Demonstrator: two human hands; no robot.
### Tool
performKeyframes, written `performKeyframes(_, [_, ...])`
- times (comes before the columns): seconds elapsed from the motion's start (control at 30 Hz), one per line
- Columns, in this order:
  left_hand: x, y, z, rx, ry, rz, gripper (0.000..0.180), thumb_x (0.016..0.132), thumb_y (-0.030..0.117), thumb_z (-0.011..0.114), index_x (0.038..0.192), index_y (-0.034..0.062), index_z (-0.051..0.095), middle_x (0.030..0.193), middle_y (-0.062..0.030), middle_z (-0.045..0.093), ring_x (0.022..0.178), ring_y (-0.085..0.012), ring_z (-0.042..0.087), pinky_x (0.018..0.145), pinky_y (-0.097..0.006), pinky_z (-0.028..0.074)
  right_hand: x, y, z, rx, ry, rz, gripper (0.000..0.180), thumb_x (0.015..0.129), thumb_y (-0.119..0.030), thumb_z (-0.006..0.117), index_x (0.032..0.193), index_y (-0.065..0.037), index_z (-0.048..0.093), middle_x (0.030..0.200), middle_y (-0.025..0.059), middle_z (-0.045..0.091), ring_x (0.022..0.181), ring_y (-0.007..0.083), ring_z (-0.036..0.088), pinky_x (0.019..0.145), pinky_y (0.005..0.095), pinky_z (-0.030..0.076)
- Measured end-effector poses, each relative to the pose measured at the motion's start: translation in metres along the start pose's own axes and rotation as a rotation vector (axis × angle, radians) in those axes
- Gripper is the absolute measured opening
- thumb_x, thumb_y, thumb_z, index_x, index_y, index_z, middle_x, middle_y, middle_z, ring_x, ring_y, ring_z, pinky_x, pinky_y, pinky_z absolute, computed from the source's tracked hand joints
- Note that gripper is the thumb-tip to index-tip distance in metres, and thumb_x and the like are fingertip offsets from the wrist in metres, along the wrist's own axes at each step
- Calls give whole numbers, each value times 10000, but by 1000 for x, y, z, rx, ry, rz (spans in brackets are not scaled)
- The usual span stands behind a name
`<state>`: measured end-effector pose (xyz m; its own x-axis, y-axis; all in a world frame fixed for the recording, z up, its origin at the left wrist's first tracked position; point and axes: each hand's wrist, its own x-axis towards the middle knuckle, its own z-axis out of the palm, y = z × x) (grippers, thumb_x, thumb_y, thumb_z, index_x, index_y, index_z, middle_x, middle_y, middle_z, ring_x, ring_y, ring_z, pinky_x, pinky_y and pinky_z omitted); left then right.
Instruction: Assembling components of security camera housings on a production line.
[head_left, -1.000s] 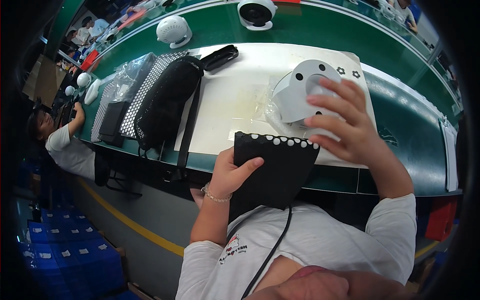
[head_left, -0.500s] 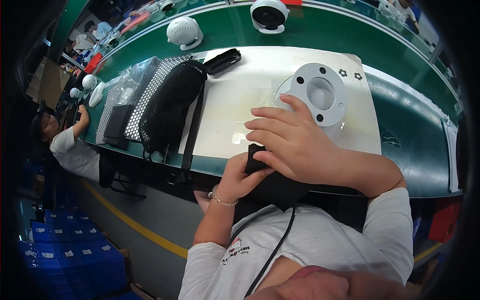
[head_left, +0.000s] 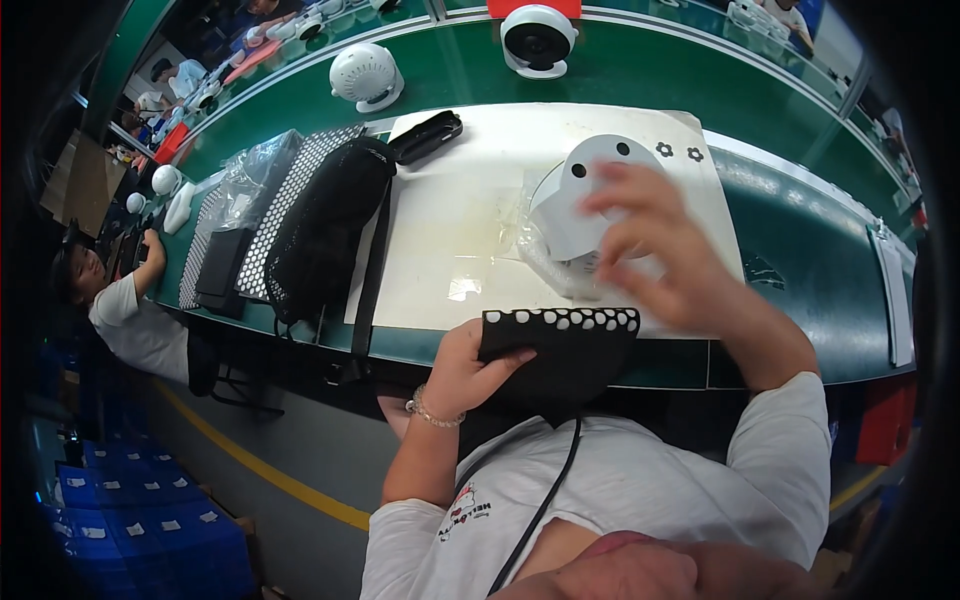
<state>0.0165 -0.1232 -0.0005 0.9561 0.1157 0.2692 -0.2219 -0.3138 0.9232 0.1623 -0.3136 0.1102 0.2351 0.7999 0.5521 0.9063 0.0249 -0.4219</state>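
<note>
My left hand (head_left: 468, 375) is closed on the edge of a black sheet (head_left: 570, 350) at the table's front edge. Along the sheet's top runs a strip of white round dots. My right hand (head_left: 665, 260) is in the air, smeared by motion, over a white round-based device (head_left: 575, 215). Its fingers look bent and apart, but whether anything small is in them I cannot tell. Two black round pads show on the base's rim; my hand hides the rest. The device lies tilted on clear plastic wrap (head_left: 530, 240).
A black mesh pouch (head_left: 335, 215) with a strap lies left on a pale board (head_left: 430, 230). Beside it are dotted sheets (head_left: 285, 215) and a plastic bag (head_left: 255, 170). Two white devices (head_left: 365, 75) (head_left: 538, 42) stand at the back. A co-worker (head_left: 135, 300) sits at far left.
My right hand has left the black sheet and moved up and right to the device. The sheet's dotted edge now shows. The device's base has tipped back, away from me.
</note>
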Motion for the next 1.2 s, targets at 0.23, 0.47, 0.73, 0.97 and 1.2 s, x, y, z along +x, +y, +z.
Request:
performKeyframes(0.23, [3,8,0,-44,-13,-36,202,707,53,676,895,12,614,803,-78,638,708,-141,594,649,-246,457,-26,44,-38,198,8,430,145,781,-175,611,804,-67,518,1278,91,411,1288,281,233,1010,402,229])
performKeyframes(0.47, [2,7,-1,-75,-12,-49,194,713,39,667,894,3,606,795,-69,636,706,-120,583,649,-236,455,-24,41,-41,207,-3,398,123,753,-138,632,793,-67,541,1284,82,406,1292,278,227,1009,414,234])
performKeyframes(0.73, [2,6,-1,-83,-37,-56,205,720,49,667,908,0,600,805,-72,634,717,-128,584,656,-240,455,-26,35,-47,-236,4,130,175,612,-126,722,730,-109,594,1275,31,433,1263,284,283,986,419,284])
performKeyframes(0.97, [1,4,-2,-84,-13,-41,216,720,55,671,917,2,598,816,-71,633,722,-131,585,664,-242,455,-23,24,-50,-578,-110,-127,184,647,-173,704,780,-94,604,1112,27,553,1092,231,473,891,384,371])
performKeyframes(1.2, [2,7,0,-146,-5,-140,193,713,31,665,892,-11,604,802,-66,637,719,-107,576,662,-234,459,3,58,-52,139,105,460,307,791,-253,588,1003,-37,537,938,54,535,818,111,481,710,240,402])
